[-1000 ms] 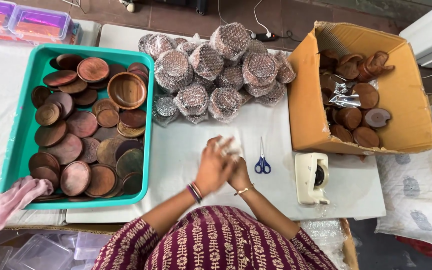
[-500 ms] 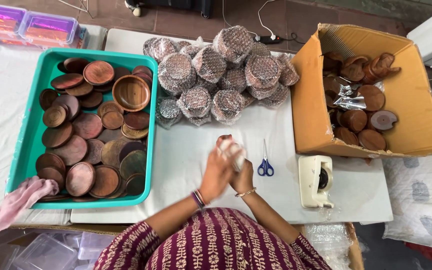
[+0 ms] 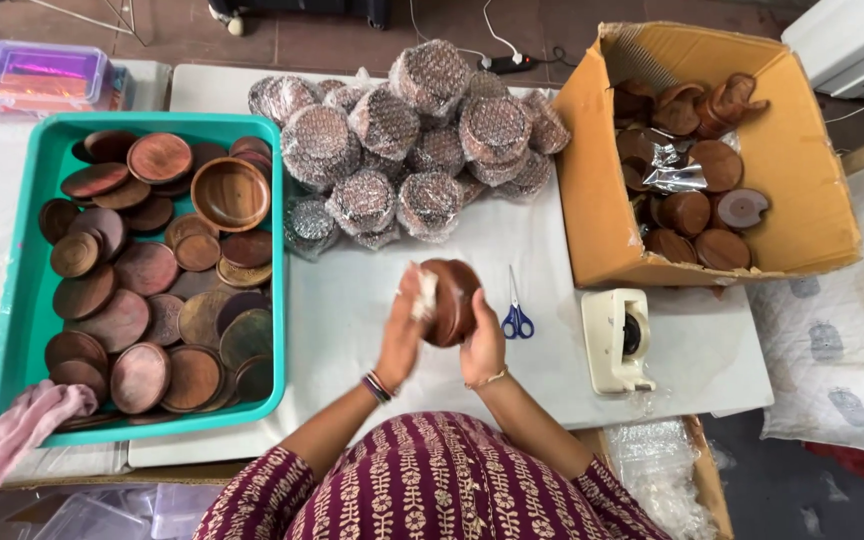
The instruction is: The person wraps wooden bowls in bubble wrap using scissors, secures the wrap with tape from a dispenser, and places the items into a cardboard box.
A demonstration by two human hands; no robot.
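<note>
Hands meet above the white table, just in front of the person's body. Right hand cups a round wooden dish from below and behind, fingers curled closed round its lower edge. Left hand lies flat against the dish's left face, pressing a pale cloth to it; fingers fairly straight, not clenched, cloth pinned between palm and wood.

Dish held on edge, tilted, its broad face turned left toward the cloth hand. It is a disc, so no real long axis; the rim runs roughly up and down in view. Dark reddish-brown wood, smooth, slight sheen, raised off the table.

Around it: blue-handled scissors lie just right of the dish, blades pointing away from the person. A cream tape dispenser sits further right. Teal tray on the left, full of similar wooden plates and one bowl. Heap of bubble-wrapped bundles at the far side of the table. Cardboard box on the right with more wooden pieces inside. Pink rag hangs over the tray's near corner.
</note>
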